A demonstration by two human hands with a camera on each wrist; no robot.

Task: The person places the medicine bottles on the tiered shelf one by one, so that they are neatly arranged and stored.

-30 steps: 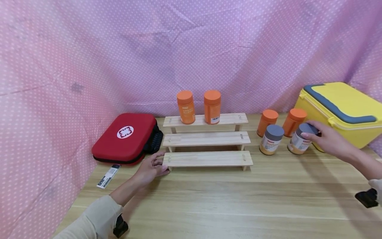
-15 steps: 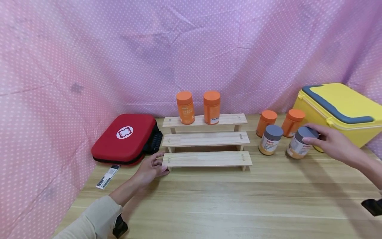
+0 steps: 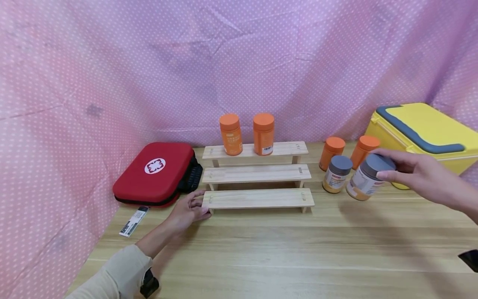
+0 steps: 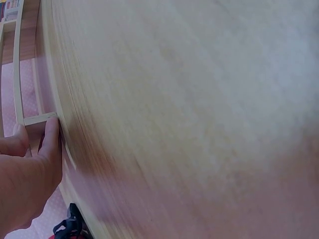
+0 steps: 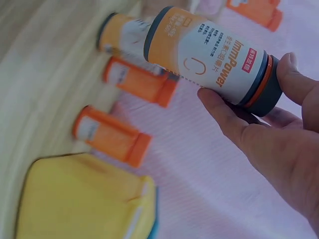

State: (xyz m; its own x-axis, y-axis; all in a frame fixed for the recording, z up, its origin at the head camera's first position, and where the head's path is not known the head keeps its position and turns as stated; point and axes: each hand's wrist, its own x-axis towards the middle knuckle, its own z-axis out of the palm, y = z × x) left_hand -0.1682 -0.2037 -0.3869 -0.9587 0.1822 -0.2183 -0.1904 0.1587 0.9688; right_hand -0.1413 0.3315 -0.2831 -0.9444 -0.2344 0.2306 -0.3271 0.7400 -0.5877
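My right hand [image 3: 429, 176] grips a supplement bottle [image 3: 362, 183] by its grey lid, fingers and thumb around it. The bottle tilts above the table, and in the right wrist view its white and orange label [image 5: 209, 57] reads "ImmPower". A second grey-lidded bottle [image 3: 336, 174] stands just left of it. Two orange bottles [image 3: 331, 153] [image 3: 361, 151] stand behind. My left hand [image 3: 186, 212] holds the left end of the lowest step of a three-step wooden rack [image 3: 257, 199]; the left wrist view shows thumb and finger at its leg [image 4: 37, 128]. Two orange bottles [image 3: 232, 139] [image 3: 263, 139] occupy the top step.
A red first-aid case [image 3: 154, 172] lies left of the rack, beside a black item [image 3: 192, 176]. In front of the case is a small printed strip [image 3: 133, 222]. A yellow box [image 3: 429, 128] with a grey-trimmed lid stands at the right. Pink dotted cloth [image 3: 239, 62] hangs behind the table [image 3: 261, 253].
My right hand has lifted the grey-lidded bottle off the table, tilted it and brought it left, near the other grey-lidded bottle. The left hand stays at the rack.
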